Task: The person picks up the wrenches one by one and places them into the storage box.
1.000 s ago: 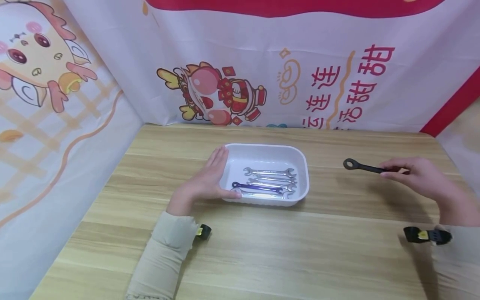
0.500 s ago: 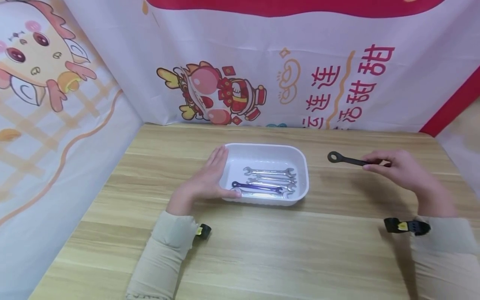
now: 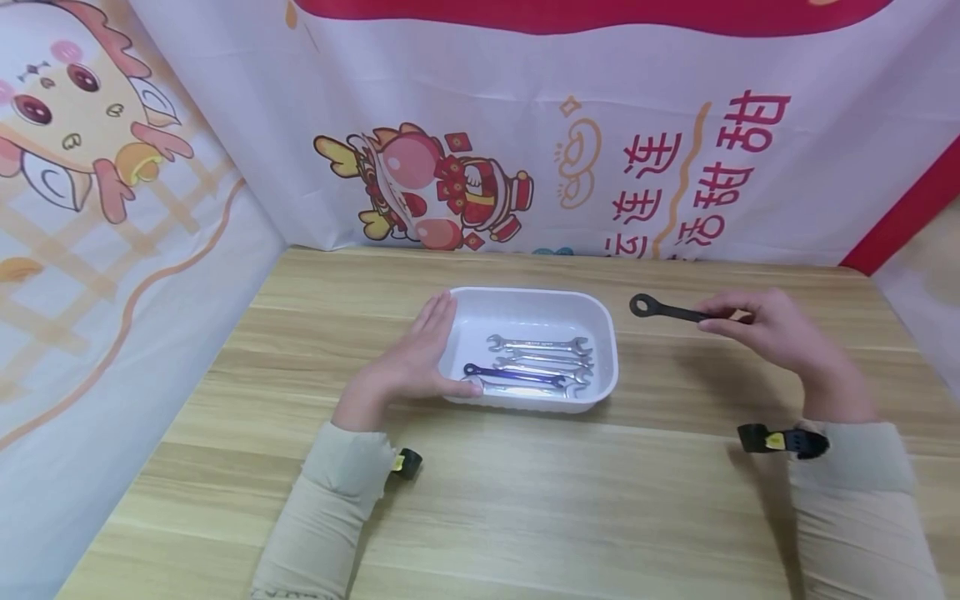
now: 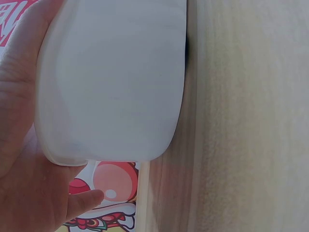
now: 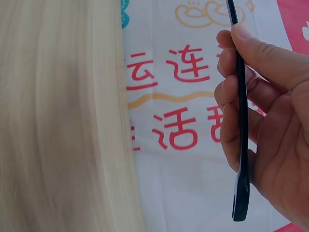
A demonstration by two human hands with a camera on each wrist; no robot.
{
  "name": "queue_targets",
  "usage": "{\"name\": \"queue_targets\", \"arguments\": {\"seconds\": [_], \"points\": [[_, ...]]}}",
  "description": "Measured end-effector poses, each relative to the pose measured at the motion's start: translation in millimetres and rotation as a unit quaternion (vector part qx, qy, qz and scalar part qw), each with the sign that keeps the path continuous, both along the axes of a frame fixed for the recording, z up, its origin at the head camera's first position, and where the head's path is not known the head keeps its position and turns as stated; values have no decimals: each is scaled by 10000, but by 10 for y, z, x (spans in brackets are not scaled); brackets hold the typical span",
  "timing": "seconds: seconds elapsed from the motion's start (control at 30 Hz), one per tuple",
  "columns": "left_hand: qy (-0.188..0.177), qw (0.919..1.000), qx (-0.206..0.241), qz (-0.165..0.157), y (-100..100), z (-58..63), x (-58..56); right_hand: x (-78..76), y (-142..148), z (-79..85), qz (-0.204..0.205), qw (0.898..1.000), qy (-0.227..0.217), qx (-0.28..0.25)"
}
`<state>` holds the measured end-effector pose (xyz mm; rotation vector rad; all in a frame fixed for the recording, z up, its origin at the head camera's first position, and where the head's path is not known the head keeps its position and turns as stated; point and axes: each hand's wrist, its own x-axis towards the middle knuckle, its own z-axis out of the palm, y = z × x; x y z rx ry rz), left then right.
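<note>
My right hand [image 3: 772, 329] grips a black ring-ended wrench [image 3: 667, 312] in the air, right of the white plastic box [image 3: 603, 367]. In the right wrist view, the fingers [image 5: 231, 92] curl around the wrench's handle and the thumb presses on it; its ring end is out of that view. My left hand [image 3: 416, 358] rests against the box's left end, straight fingers along the outside and thumb over the near rim. Several silver open-ended wrenches [image 3: 536, 344] and one dark purple wrench [image 3: 517, 375] lie inside. The left wrist view shows the box's outer wall [image 4: 116, 87] close up.
A light wood table [image 3: 585, 500] bears the box. Behind it hangs a white printed cloth [image 3: 585, 108] with red lettering, and another printed cloth [image 3: 202, 225] hangs along the left. Black wrist cameras [image 3: 783, 440] sit on both sleeves.
My right hand has carried the black wrench leftward and slightly away from me, closer to the box. The left hand, the box and the wrenches inside have stayed in place.
</note>
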<state>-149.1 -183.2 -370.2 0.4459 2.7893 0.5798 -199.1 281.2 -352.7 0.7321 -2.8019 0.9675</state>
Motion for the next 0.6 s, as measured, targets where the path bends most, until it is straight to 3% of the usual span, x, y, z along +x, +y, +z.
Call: {"name": "queue_targets", "arguments": {"seconds": [0.37, 0.6], "points": [[-15, 10000, -28, -39, 7, 1, 4, -38, -222, 49, 232, 9996, 10, -173], [-2, 10000, -39, -19, 2, -1, 3, -47, -348, 102, -38, 9997, -196, -157]]}}
